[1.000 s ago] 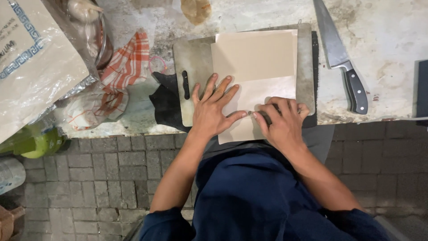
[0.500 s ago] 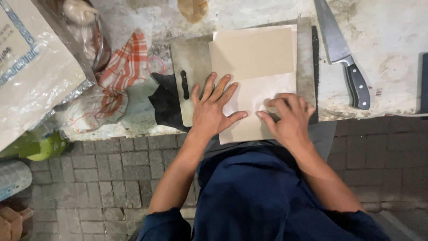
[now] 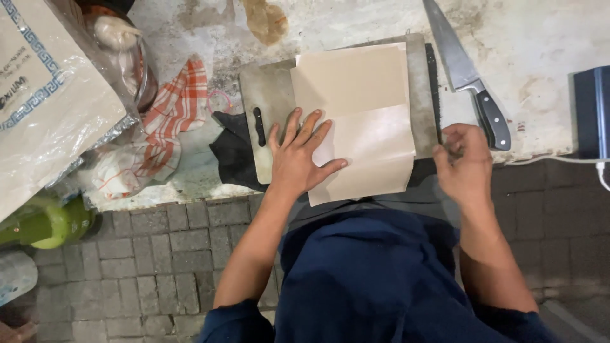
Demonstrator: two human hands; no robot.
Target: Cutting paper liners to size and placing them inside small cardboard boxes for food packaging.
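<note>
— What lies on the counter (image 3: 356, 19)?
— A grey board (image 3: 270, 101) with tan paper (image 3: 362, 121) across it, the paper's near edge hanging over the counter's lip.
— And the hands?
— The left hand (image 3: 297, 159) lies flat, fingers spread, pinning the paper's left side. The right hand (image 3: 466, 164) is loosely curled at the board's right corner, gripping nothing visible.
— Anything smaller?
— A knife (image 3: 467, 73) just beyond the right hand, and a checked cloth (image 3: 175, 114) left of the board.
</note>
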